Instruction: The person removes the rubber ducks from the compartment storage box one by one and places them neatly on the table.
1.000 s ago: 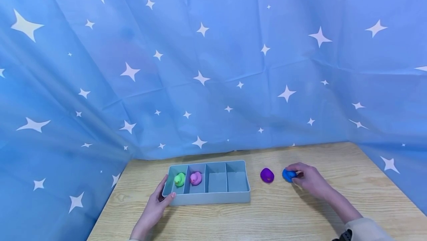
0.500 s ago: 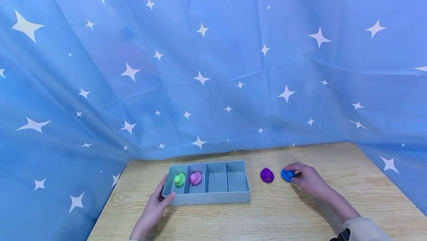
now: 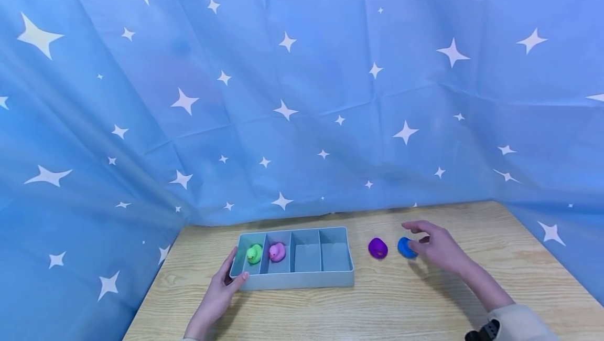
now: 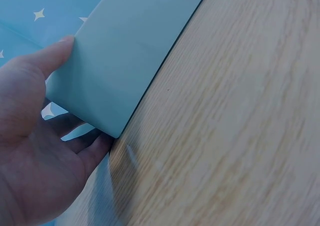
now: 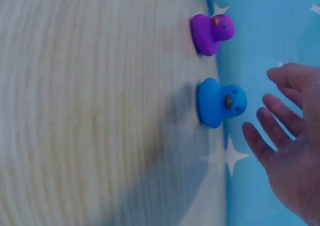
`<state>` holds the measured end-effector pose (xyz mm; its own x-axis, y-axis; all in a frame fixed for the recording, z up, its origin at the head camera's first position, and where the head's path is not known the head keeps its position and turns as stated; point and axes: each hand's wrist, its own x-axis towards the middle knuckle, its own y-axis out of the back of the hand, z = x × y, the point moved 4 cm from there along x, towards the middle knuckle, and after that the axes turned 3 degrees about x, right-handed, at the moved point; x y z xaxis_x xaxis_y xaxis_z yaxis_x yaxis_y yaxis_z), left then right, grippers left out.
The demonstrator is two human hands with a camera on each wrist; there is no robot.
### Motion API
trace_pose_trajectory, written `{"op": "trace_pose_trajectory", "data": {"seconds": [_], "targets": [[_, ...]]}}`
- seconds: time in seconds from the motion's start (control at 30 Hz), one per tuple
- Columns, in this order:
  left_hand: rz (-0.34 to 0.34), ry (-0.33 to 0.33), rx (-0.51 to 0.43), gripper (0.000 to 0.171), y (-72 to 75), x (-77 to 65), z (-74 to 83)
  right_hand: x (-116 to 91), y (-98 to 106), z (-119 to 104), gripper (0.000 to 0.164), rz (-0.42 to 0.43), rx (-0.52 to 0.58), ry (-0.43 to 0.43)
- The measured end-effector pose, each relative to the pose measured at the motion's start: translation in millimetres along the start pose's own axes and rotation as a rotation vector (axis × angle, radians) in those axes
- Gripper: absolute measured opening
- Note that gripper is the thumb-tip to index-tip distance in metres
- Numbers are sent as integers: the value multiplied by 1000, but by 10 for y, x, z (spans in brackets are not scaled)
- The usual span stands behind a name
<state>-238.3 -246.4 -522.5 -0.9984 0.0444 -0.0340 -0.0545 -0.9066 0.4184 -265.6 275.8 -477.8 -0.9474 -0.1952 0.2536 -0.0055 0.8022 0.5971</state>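
My left hand [image 3: 217, 292] grips the left end of a grey-blue divided box [image 3: 306, 280], its thumb on the front wall and fingers round the end wall. In the left wrist view the box's plain front wall [image 4: 120, 60] fills the space beside the thumb. A green rubber duck [image 3: 254, 255] sits in the leftmost compartment and a pink rubber duck [image 3: 277, 252] in the one beside it. My right hand [image 3: 438, 246] hovers with fingers spread near a blue rubber duck [image 5: 212, 103], holding nothing. The blue duck stands upright on the table, apart from the fingers in the right wrist view.
A purple rubber duck [image 3: 377, 248] stands on the table between the box and the blue duck. The wooden table [image 3: 377, 309] ends at the back against a blue star-patterned cloth [image 3: 302, 120], which also hangs at both sides.
My right hand has let go of the blue duck; its fingers have spread and lifted off. The duck first shifted slightly left. My left hand and the box have not moved.
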Motion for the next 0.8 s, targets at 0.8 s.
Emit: {"op": "trace_pose_trajectory", "data": {"seconds": [0.8], "targets": [[-3,-28,-5,79,5,-20,11,467,-723,-801,39,-53,186,113]]}}
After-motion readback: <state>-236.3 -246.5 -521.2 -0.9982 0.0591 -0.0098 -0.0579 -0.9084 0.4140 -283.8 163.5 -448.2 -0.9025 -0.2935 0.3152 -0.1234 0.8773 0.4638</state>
